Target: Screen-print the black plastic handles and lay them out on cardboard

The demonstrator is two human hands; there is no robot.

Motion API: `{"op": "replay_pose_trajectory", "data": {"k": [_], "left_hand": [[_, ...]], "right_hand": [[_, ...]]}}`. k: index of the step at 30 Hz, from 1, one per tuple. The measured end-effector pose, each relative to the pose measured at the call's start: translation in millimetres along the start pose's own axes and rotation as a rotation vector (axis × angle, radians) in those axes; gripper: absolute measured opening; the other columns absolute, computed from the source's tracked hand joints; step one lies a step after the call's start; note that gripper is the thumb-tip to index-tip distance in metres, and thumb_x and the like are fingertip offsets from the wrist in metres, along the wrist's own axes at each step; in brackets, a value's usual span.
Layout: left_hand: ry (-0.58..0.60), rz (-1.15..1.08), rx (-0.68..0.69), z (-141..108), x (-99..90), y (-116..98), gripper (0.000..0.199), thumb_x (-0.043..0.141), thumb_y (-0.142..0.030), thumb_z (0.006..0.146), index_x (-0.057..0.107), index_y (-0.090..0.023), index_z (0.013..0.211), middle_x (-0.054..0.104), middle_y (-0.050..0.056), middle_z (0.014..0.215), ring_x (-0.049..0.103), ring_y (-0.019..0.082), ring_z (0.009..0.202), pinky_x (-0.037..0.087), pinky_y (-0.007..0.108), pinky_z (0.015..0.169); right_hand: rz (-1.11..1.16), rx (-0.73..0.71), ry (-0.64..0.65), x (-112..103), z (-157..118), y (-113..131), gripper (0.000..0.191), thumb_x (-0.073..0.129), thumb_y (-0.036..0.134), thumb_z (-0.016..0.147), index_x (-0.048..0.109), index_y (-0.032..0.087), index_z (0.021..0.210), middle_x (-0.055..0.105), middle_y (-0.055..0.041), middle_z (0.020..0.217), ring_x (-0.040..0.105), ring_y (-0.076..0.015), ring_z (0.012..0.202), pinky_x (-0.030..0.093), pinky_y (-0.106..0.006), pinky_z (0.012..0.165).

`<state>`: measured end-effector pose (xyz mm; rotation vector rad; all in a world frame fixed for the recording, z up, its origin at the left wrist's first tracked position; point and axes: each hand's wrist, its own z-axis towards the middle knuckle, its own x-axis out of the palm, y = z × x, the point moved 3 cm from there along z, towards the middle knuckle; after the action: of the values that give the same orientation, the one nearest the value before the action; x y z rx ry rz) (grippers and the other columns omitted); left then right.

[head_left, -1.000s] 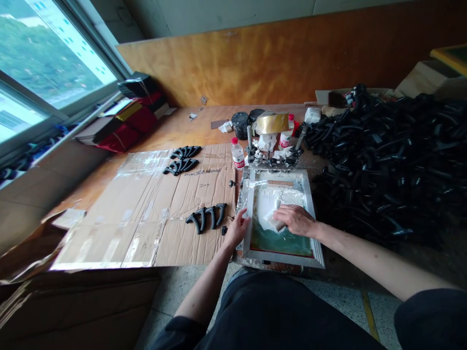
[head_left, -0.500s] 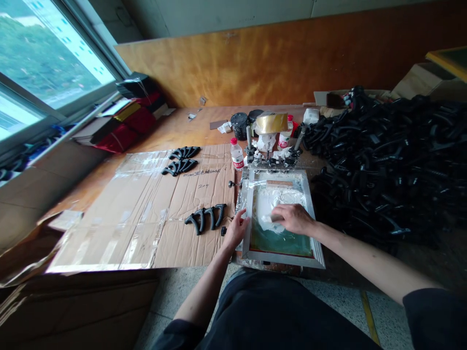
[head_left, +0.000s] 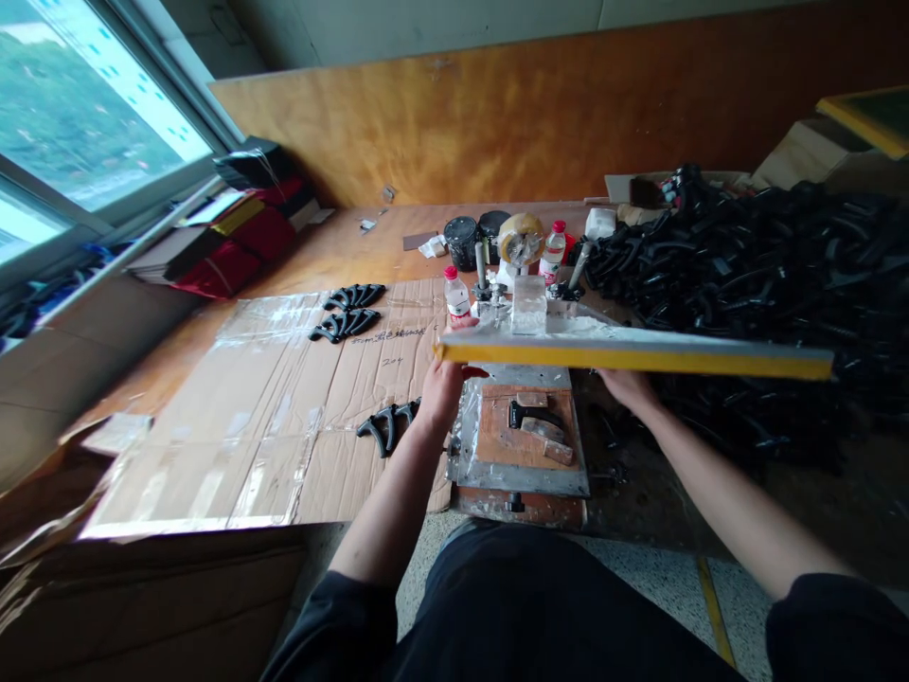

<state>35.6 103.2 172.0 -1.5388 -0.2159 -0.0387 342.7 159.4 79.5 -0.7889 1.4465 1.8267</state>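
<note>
Above the wooden printing bed, a person's left hand and right hand are supporting a raised, yellow-edged screen frame, seen edge-on, its long axis running across the body from left to right. The left hand is bearing at the frame's left end; the right hand is nearer mid-length, with the frame extending well beyond it. Both hands are reaching up beneath the lower edge; whether either is closing on it cannot be told. A black plastic handle is lying on the bed below.
</note>
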Motion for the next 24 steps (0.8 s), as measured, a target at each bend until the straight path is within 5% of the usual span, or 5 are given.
{"op": "replay_pose_trajectory", "data": {"k": [5, 10, 14, 18, 24], "left_hand": [[-0.101, -0.100, -0.078, -10.4, 11.3, 20.8, 0.059, 0.041, -0.065, 0.089, 0.053, -0.017, 0.120, 0.069, 0.010, 0.100, 0.066, 0.015, 0.081, 0.051, 0.023, 0.062], [0.153, -0.171, -0.718, -96.1, 31.4, 103.1, 0.068, 0.049, -0.069, 0.082, 0.056, -0.014, 0.122, 0.067, 0.018, 0.116, 0.068, 0.025, 0.092, 0.054, 0.031, 0.064], [0.084, -0.245, -0.726, -128.6, 35.5, 127.2, 0.064, 0.049, -0.067, 0.084, 0.059, -0.014, 0.119, 0.063, 0.019, 0.125, 0.065, 0.026, 0.104, 0.054, 0.035, 0.077], [0.077, -0.036, -0.666, -131.1, 35.0, 124.9, 0.061, 0.053, -0.063, 0.084, 0.052, -0.018, 0.127, 0.061, 0.017, 0.129, 0.065, 0.025, 0.104, 0.054, 0.034, 0.076], [0.282, 0.550, -0.423, -117.2, 56.8, 131.1, 0.058, 0.040, -0.057, 0.092, 0.040, -0.029, 0.142, 0.069, 0.006, 0.100, 0.067, 0.017, 0.072, 0.052, 0.028, 0.065]], "right_hand": [[-0.247, -0.221, 0.302, 70.7, -58.5, 49.3, 0.015, 0.064, 0.028, 0.086, 0.062, 0.017, 0.076, 0.067, -0.0086, 0.087, 0.059, -0.0218, 0.087, 0.042, -0.029, 0.076], [-0.141, -0.211, 0.303, 78.0, -94.7, 95.4, 0.016, 0.044, 0.017, 0.095, 0.055, 0.018, 0.084, 0.064, -0.0076, 0.083, 0.058, -0.0198, 0.082, 0.040, -0.028, 0.070], [0.035, -0.344, 0.329, 80.3, -112.7, 116.6, 0.018, 0.044, 0.015, 0.095, 0.053, 0.019, 0.080, 0.061, -0.0039, 0.078, 0.056, -0.0169, 0.075, 0.040, -0.027, 0.069], [0.065, -0.249, 0.285, 65.3, -89.4, 80.8, 0.017, 0.044, 0.013, 0.093, 0.056, 0.020, 0.085, 0.064, -0.0032, 0.083, 0.058, -0.0156, 0.077, 0.043, -0.026, 0.070], [-0.343, -0.214, 0.372, 28.3, -54.3, -49.8, 0.039, 0.043, 0.002, 0.077, 0.069, 0.021, 0.099, 0.067, -0.0096, 0.117, 0.054, -0.0240, 0.120, 0.041, -0.039, 0.102]]}}
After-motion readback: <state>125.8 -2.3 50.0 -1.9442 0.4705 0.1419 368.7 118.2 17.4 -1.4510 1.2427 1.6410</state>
